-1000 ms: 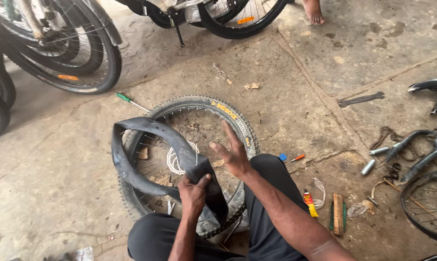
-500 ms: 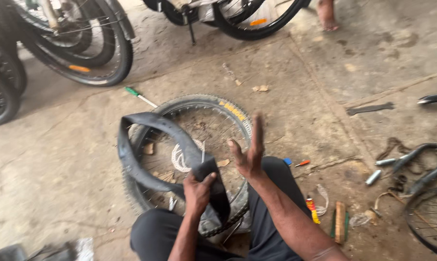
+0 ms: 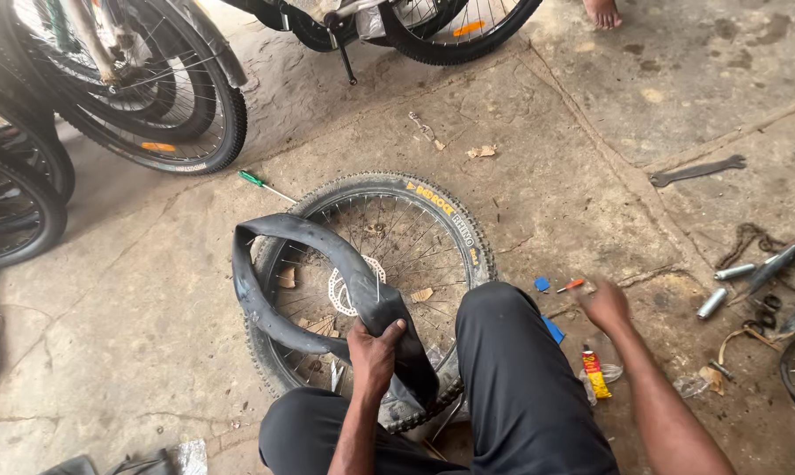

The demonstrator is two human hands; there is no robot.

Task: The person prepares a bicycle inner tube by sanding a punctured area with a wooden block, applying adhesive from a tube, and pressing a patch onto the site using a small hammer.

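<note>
The left hand grips a limp black rubber inner tube, its fingers curled and pressed together around the flattened band at the near end of the loop. The tube rises from that grip and arcs away to the left and far side, hanging over a spoked bicycle wheel with a knobby black tyre that lies flat on the cracked concrete floor. The near edge of the wheel sits between the person's knees, against dark trousers.

The right hand is stretched out to the right of the right knee, low over the floor and blurred; whether its fingers are spread or closed I cannot tell. Just beside it lie a small orange-handled tool, a blue scrap and, nearer, a small red and yellow tube.

A green-handled screwdriver lies on the floor just beyond the wheel on the left. Farther right, a flat dark metal wrench rests on the concrete, and two short silver cylinders lie near a rusty chain. Standing bicycles with black tyres crowd the far left, and another person's bare foot shows at the far edge.
</note>
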